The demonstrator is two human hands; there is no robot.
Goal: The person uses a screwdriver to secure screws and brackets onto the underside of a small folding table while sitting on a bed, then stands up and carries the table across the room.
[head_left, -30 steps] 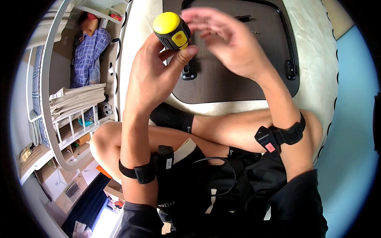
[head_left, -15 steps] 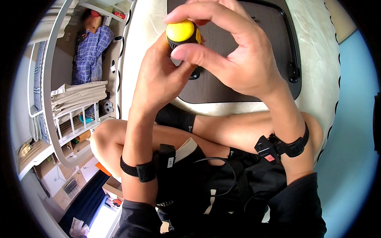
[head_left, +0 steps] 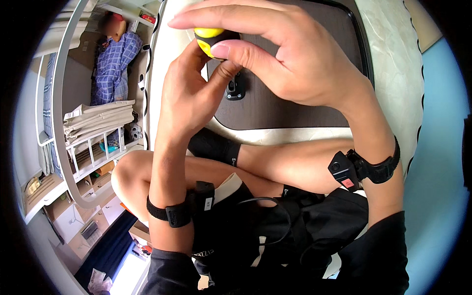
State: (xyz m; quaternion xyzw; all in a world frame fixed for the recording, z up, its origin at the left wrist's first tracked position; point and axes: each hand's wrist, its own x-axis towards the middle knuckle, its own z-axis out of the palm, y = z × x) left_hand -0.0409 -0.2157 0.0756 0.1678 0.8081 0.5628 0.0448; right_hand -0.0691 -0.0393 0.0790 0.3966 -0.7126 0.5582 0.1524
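In my left hand (head_left: 189,93) is a yellow-and-black handle-like thing (head_left: 210,37) with a rounded yellow end and a dark band; its lower part is hidden by my fingers. From the other side my right hand (head_left: 300,59) reaches over it, thumb pressed to its side and the long fingers stretched across its top. Beneath both hands lies a dark wood-grain board (head_left: 300,113) with rounded corners. A black bracket (head_left: 235,88) with screws is fixed to it close to my left thumb.
A curved black metal bar (head_left: 365,39) runs along the board's right side. My crossed legs (head_left: 290,155) are in front of it on a pale mattress (head_left: 396,88). To the left are a white bed rail (head_left: 61,108), folded beige cloth (head_left: 98,118) and a person in checked clothes (head_left: 115,64).
The yellow-and-black thing has tilted and moved slightly left and up, showing a yellow patch on its side. My right fingers have swung left across it and straightened. The bracket is more exposed.
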